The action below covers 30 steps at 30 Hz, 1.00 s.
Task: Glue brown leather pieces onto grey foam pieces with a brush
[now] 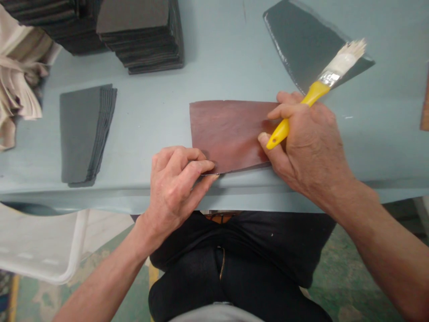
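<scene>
A reddish-brown leather piece (228, 132) lies flat near the front edge of the blue-grey table (214, 67). My left hand (174, 188) pinches the piece's near left corner between thumb and fingers. My right hand (308, 143) rests on the piece's right end, with its fingers closed round the yellow handle of a paintbrush (321, 85). The brush's white bristles point up and to the right, over a dark grey curved sheet (301, 40).
A small stack of grey cut pieces (85, 132) lies at the left. Taller dark stacks (140, 31) stand at the back. Beige cloth (20, 71) is piled at far left, and a white plastic bin (40, 246) sits below the table edge.
</scene>
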Each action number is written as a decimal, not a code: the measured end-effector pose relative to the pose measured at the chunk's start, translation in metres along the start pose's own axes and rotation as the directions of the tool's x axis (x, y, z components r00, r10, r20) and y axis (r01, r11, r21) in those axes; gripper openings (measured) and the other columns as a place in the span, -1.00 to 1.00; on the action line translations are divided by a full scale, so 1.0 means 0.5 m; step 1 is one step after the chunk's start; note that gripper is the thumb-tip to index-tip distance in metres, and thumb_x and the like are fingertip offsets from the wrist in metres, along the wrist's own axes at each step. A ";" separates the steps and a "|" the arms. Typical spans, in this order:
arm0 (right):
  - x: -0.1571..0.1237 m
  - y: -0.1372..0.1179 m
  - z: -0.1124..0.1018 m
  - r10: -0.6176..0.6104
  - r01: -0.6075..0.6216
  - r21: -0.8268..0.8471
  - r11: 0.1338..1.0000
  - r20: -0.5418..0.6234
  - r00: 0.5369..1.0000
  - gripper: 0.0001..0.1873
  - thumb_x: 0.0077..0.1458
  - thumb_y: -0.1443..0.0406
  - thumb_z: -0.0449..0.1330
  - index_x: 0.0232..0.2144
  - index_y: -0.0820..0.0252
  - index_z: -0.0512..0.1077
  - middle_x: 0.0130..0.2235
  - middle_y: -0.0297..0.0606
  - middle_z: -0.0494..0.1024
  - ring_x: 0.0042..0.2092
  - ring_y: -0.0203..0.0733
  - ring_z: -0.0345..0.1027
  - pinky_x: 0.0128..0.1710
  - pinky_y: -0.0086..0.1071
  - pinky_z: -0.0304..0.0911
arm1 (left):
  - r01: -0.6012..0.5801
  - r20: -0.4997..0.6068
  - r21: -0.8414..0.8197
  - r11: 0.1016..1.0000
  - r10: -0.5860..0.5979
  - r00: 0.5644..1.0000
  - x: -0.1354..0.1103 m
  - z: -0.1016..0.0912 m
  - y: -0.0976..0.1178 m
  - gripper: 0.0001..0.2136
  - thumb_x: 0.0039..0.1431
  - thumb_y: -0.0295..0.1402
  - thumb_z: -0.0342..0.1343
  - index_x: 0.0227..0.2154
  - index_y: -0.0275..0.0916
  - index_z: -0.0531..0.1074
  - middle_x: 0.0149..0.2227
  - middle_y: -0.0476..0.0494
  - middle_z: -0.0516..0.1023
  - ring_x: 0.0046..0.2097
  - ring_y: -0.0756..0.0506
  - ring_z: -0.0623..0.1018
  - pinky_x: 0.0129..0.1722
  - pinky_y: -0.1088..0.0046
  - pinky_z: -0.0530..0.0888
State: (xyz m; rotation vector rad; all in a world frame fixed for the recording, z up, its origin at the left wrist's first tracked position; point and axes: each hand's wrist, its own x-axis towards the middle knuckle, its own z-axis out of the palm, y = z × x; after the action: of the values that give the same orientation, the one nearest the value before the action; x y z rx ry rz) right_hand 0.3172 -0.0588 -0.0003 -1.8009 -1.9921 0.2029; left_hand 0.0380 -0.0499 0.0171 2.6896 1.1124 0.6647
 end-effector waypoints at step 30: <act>-0.015 -0.005 0.007 -0.164 0.142 -0.139 0.980 -0.164 0.973 -0.70 0.40 0.09 0.17 0.05 0.09 0.36 0.38 0.14 0.43 0.40 0.38 0.32 0.36 0.38 0.20 | -0.034 -0.282 0.020 0.999 0.038 0.959 -0.034 0.057 -0.001 -0.77 0.33 -0.49 0.33 -0.05 -0.10 0.49 -0.13 -0.09 0.72 -0.10 -0.16 0.65 -0.01 0.17 0.49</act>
State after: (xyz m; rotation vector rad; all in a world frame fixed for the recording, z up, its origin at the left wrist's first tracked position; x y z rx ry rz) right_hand 0.3139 -0.0657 -0.0043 -1.6654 -2.0448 -0.1292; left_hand 0.0398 -0.0608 -0.0141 2.6925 1.1335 1.0795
